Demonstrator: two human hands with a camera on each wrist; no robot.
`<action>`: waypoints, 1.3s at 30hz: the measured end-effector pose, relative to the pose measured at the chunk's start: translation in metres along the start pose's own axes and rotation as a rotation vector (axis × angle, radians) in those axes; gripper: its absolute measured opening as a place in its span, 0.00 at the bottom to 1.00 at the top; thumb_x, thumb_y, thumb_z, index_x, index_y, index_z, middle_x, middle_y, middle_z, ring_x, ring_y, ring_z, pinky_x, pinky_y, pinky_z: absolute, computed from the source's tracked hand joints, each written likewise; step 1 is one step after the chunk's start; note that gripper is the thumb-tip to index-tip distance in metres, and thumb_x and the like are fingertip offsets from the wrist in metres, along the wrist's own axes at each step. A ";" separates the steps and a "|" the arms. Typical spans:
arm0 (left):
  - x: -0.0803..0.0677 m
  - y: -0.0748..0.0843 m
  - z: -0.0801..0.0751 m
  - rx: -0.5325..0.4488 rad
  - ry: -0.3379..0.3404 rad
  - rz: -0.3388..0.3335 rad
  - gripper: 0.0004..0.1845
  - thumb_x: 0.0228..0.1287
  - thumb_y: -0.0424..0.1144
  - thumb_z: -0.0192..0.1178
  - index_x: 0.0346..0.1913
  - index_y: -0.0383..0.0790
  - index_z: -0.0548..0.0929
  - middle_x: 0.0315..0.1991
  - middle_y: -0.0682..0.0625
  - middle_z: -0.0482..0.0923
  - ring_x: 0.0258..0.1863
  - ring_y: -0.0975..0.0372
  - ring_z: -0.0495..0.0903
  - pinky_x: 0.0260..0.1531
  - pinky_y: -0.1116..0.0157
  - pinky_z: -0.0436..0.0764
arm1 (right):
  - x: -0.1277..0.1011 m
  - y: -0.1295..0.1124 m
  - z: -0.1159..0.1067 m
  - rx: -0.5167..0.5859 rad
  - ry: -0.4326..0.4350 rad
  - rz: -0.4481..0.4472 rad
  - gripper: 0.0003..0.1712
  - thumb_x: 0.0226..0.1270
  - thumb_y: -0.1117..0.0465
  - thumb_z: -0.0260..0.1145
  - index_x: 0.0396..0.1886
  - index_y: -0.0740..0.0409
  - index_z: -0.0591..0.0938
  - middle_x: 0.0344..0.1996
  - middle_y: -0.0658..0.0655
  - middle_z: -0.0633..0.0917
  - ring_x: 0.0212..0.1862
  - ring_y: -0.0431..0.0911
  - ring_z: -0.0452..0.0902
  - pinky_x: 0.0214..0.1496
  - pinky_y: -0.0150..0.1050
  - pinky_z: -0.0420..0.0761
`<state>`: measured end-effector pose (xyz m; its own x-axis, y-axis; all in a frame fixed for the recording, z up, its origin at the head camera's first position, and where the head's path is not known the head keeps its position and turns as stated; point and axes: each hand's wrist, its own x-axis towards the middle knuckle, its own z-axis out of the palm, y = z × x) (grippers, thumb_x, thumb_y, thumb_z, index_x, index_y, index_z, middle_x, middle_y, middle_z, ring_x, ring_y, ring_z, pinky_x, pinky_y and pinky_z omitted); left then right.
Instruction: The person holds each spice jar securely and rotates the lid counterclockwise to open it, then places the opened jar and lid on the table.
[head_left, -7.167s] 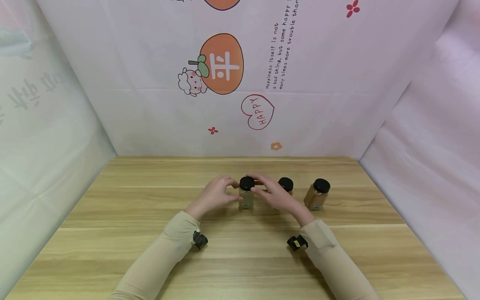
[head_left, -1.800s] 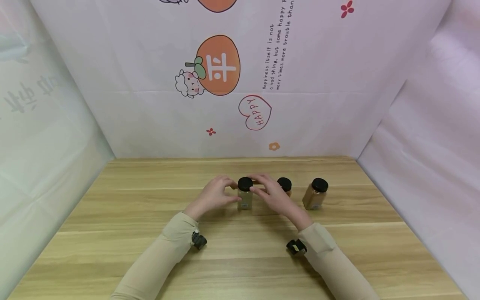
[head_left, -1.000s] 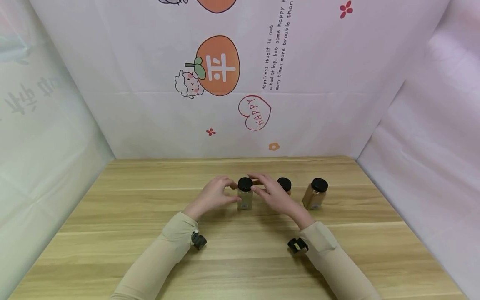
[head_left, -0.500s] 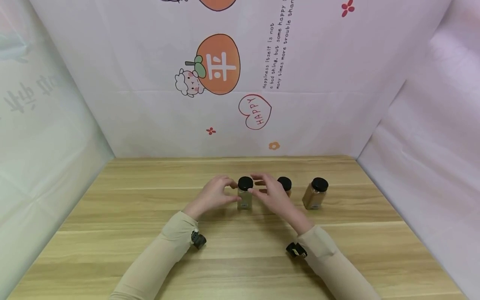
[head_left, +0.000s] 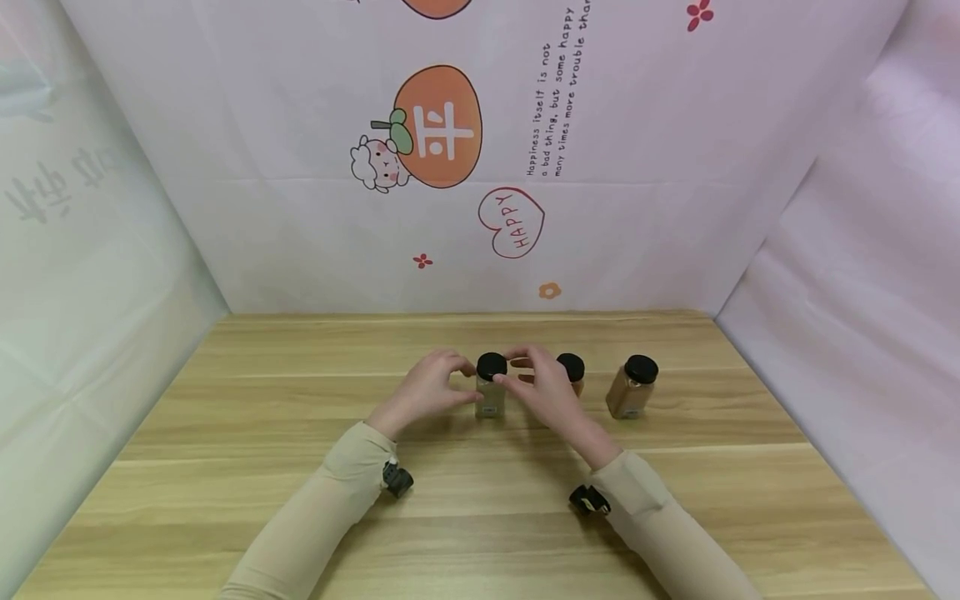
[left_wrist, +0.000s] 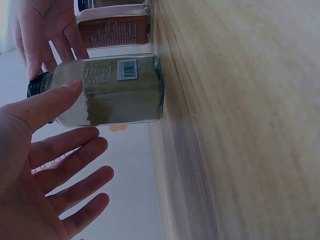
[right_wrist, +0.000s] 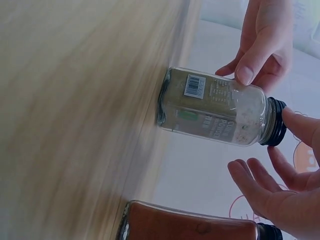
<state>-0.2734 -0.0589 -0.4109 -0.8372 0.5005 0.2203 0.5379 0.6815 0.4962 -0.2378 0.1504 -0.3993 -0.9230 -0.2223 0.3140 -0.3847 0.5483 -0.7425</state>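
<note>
Jar in hand: a clear spice jar [head_left: 491, 398] with a black cap [head_left: 491, 365], part full of greenish-grey powder, upright on the wooden table [head_left: 225, 433], left end of a row of three.
Left hand [head_left: 430, 390]: thumb pressed to the jar's glass side, plain in the left wrist view [left_wrist: 47, 105]; the other fingers spread loose and straight behind it, not wrapped round. It steadies the jar rather than grips it.
Right hand [head_left: 542, 387]: fingers apart and relaxed about the cap; one fingertip at the cap's rim in the right wrist view [right_wrist: 300, 122], the rest clear of it.
Change: a second ago the right hand's fingers lay closed over the cap; now they have lifted and opened, and the wrist has drawn back a little. The left hand has not moved.
Reading: looks like a release between turns on the cap, which still sits on the jar.
Neighbours: middle jar [head_left: 572, 372], brown powder, partly behind the right hand; right jar [head_left: 632, 388], standing apart.
Backdrop: pale printed sheet [head_left: 442, 125] with an orange cartoon.
</note>
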 end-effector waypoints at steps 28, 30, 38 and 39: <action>-0.001 0.001 0.001 0.003 -0.003 -0.011 0.21 0.52 0.50 0.71 0.45 0.41 0.84 0.43 0.51 0.81 0.50 0.54 0.77 0.54 0.57 0.74 | 0.003 0.006 -0.002 0.059 -0.102 -0.071 0.27 0.65 0.56 0.65 0.61 0.62 0.72 0.58 0.62 0.73 0.58 0.57 0.74 0.54 0.47 0.79; -0.001 0.001 0.001 -0.004 -0.005 -0.009 0.21 0.52 0.49 0.71 0.45 0.41 0.84 0.43 0.51 0.81 0.50 0.53 0.77 0.54 0.56 0.74 | 0.003 0.007 -0.003 0.056 -0.112 -0.075 0.27 0.65 0.56 0.64 0.61 0.61 0.72 0.59 0.62 0.73 0.58 0.57 0.74 0.54 0.45 0.80; -0.001 0.002 0.000 -0.006 -0.008 0.000 0.22 0.52 0.49 0.71 0.46 0.39 0.84 0.42 0.50 0.81 0.50 0.52 0.77 0.53 0.56 0.75 | 0.005 0.009 -0.007 0.038 -0.174 -0.102 0.26 0.68 0.56 0.61 0.63 0.59 0.71 0.59 0.61 0.73 0.60 0.55 0.73 0.54 0.43 0.80; -0.001 0.002 0.000 -0.007 -0.009 0.001 0.22 0.52 0.49 0.71 0.46 0.38 0.84 0.42 0.50 0.81 0.50 0.52 0.77 0.53 0.55 0.75 | 0.005 0.009 -0.008 0.032 -0.179 -0.109 0.26 0.69 0.56 0.61 0.63 0.59 0.71 0.60 0.61 0.73 0.60 0.56 0.73 0.54 0.43 0.80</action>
<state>-0.2717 -0.0581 -0.4098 -0.8356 0.5061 0.2136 0.5384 0.6773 0.5014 -0.2458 0.1608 -0.4001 -0.8613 -0.4201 0.2858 -0.4800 0.4881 -0.7290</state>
